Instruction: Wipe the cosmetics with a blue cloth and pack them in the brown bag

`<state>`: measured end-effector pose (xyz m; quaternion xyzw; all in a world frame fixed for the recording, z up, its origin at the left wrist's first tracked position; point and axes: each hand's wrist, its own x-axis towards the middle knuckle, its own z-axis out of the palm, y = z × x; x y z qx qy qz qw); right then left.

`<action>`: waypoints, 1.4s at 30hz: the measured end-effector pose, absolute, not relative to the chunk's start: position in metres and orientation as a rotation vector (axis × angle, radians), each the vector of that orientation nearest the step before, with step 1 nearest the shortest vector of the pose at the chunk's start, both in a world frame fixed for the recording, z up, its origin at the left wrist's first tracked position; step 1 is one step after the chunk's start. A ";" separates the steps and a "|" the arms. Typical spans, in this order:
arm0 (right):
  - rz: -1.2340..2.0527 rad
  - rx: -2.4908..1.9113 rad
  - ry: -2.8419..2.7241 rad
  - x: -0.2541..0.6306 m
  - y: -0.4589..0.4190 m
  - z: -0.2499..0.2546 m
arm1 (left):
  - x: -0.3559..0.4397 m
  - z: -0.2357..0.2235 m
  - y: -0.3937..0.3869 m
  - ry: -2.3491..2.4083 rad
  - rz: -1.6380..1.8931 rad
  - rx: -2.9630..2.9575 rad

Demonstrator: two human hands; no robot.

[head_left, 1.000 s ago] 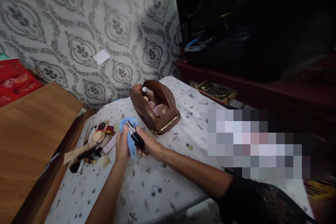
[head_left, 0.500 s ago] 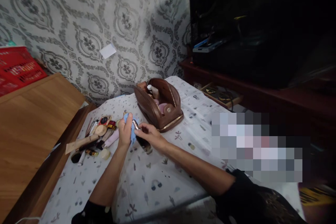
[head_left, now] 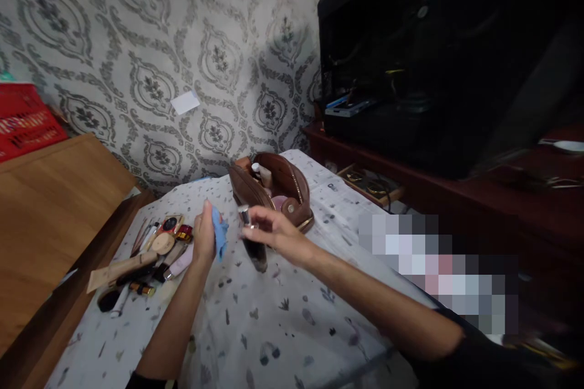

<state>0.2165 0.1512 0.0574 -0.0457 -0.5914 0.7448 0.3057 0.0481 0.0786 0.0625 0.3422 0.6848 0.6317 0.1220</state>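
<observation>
My left hand [head_left: 205, 236] is closed on a crumpled light-blue cloth [head_left: 219, 234], with the thumb pointing up. In the thumb and fingers of my right hand [head_left: 274, 232] is a slim dark bottle [head_left: 255, 253] with a shiny silver top; its lower end looks partly see-through and is blurred. A small gap separates the bottle from the cloth. Behind my hands stands an unzipped brown toiletry bag [head_left: 301, 197], with a white-capped tube [head_left: 262, 175] and a pink item [head_left: 278, 201] inside.
Left of my hands lies a pile of makeup: a beige compact [head_left: 163, 244], a pale pink tube [head_left: 180, 264], a gold-and-black tube [head_left: 142, 289] and several others. A patterned cloth [head_left: 237, 328] covers the table. To the right are a dark TV-like screen [head_left: 433, 73] and a small tray [head_left: 374, 188].
My right hand has drawn the bottle away from the blue cloth, toward the right. The left hand has moved slightly left with the cloth. The whole view has shifted a little.
</observation>
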 end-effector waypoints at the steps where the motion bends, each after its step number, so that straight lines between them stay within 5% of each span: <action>1: 1.914 -0.137 -1.556 0.221 0.159 0.068 | 0.049 0.064 0.082 1.985 1.802 1.094; 11: 1.206 -0.173 -1.682 0.232 0.237 0.126 | 0.074 0.068 0.111 1.989 1.097 2.538; 21: 0.386 -0.764 -2.351 0.210 0.266 0.115 | 0.073 0.060 0.113 1.993 1.031 2.630; 42: 0.373 -1.159 -2.690 0.173 0.272 0.118 | 0.071 0.061 0.115 1.942 1.017 2.710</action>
